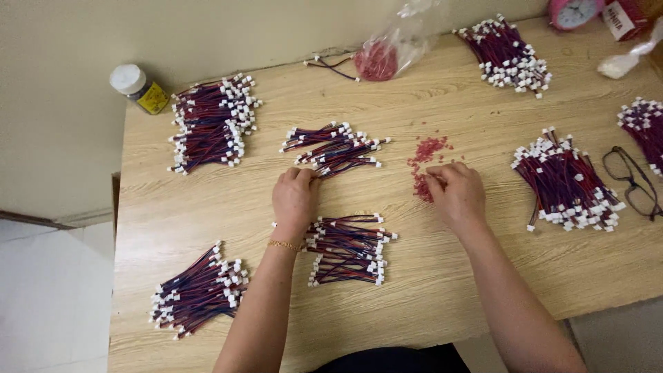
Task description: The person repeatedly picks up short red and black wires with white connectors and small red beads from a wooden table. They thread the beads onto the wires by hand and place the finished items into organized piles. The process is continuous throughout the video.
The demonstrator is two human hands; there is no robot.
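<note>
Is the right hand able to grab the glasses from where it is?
Probably yes. The right hand rests at the small red pieces, and the glasses lie further right on the same table. A wire bundle sits between, but the hand could likely pass over it.

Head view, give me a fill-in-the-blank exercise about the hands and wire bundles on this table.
1. The right hand touches a scatter of small ____ bits.
2. The left hand wears a ____ bracelet.
3. The glasses lie near the table's ____ edge.
4. The jar has a ____ lid.

Missing words: red; gold; right; white
</note>
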